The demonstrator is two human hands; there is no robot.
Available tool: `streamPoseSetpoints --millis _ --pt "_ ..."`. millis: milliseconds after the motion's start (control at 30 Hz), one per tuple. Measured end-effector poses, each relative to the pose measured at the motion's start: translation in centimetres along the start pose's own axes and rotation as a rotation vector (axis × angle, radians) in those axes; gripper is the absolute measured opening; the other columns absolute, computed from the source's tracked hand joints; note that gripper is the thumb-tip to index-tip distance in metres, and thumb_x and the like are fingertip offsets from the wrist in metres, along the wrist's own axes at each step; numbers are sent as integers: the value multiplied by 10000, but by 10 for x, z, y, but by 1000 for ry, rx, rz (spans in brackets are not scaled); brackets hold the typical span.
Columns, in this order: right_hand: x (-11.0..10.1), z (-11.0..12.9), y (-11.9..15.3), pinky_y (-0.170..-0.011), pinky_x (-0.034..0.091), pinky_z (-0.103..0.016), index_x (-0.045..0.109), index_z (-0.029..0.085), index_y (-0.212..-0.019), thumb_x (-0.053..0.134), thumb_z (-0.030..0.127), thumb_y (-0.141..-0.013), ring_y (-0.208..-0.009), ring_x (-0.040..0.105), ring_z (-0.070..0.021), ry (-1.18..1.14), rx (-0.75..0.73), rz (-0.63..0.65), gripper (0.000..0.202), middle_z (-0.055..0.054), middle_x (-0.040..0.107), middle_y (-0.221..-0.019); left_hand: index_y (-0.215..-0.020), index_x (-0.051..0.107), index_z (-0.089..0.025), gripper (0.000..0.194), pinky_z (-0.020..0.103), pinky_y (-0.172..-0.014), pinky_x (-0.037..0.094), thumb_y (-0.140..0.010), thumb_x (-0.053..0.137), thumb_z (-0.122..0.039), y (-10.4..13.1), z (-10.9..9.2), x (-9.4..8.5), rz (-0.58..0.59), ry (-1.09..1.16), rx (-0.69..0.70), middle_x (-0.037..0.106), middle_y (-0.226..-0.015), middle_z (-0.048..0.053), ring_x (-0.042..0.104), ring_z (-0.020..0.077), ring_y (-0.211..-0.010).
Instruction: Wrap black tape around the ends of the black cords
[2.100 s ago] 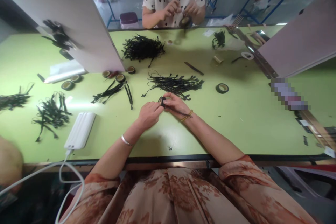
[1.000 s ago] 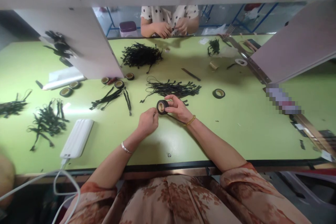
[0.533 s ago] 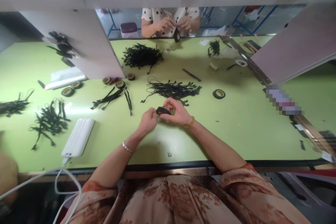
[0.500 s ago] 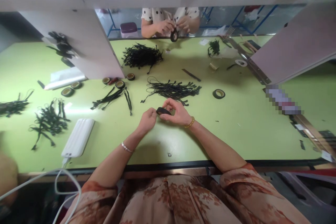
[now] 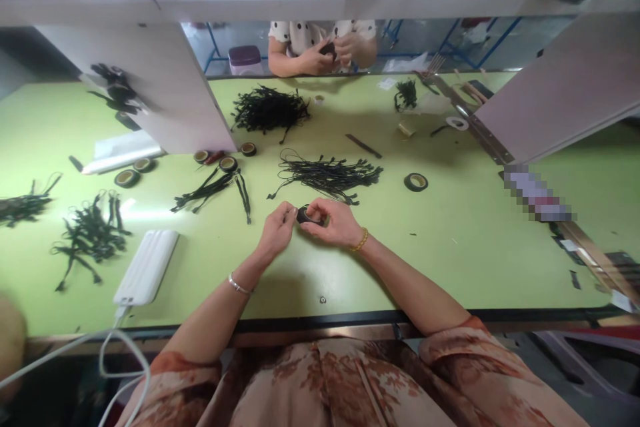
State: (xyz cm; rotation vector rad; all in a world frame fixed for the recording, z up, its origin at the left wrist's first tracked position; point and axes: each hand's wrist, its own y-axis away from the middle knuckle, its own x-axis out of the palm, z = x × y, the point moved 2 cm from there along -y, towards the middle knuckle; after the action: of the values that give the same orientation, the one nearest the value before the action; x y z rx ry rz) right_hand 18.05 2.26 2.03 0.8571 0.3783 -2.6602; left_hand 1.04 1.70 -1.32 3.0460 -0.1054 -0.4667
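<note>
I have the right hand (image 5: 336, 221) with its grip clamped around a black tape roll (image 5: 303, 216), held above the tabletop (image 5: 425, 267), inward from the middle of its near edge. The left hand (image 5: 278, 227) has its fingertips pinched together just beside the roll; I can't tell what's between them. Loose black cables (image 5: 333, 172) lie just beyond, toward the far edge.

- Floral blouse (image 5: 280, 390), beige with rust-brown blooms
- Blouse's left sleeve (image 5: 187, 373) and right sleeve (image 5: 480, 350), both hemmed in rust-orange
- Beyond the blouse's left sleeve, a silver bangle (image 5: 239, 285)
- Beyond its right sleeve, a gold-coloured bracelet (image 5: 361, 240), perhaps beaded
</note>
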Motion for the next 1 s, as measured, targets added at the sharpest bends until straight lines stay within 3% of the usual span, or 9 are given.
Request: streamPoseSetpoints --millis 100,333,500,767,1000 --pt "3 -1 0 -589 359 -241 617 197 -786 732 372 -718 -591 533 -119 64 46 13 220 26 653 -652 -753 460 -210 223 251 -618 340 -919 429 -356 3 -4 -1 3 -235 92 442 -612 -41 418 128 -608" --pt "9 -5 1 -581 347 -241 620 202 -758 703 294 -715 -573 531 -115 81 39 43 132 29 666 -664 -896 479 -232 165 272 -635 379 -951 341 -303 4 -7 -1 196 -348 21 558 -614 -27 516 156 -578" --pt "10 -7 1 -588 335 -250 614 205 -766 687 296 -732 -601 541 -128 135 -18 73 121 17 680 -698 -813 527 -211 156 290 -665 385 -901 408 -259 1 -8 -6 113 -501 113 598 -737 21 521 172 -684" --pt "13 -8 2 -632 343 -276 592 209 -785 648 295 -754 -691 557 -174 232 -103 95 107 -8 671 -735 -743 498 -200 179 282 -636 372 -881 424 -287 -3 -2 -12 157 -408 20 540 -661 -6 486 161 -655" --pt "11 -5 3 -617 355 -264 590 208 -772 649 281 -743 -647 552 -154 192 -105 55 98 -6 672 -725 -682 464 -201 302 236 -559 338 -847 530 -444 -3 1 -8 193 -91 -48 432 -568 -45 407 125 -590"
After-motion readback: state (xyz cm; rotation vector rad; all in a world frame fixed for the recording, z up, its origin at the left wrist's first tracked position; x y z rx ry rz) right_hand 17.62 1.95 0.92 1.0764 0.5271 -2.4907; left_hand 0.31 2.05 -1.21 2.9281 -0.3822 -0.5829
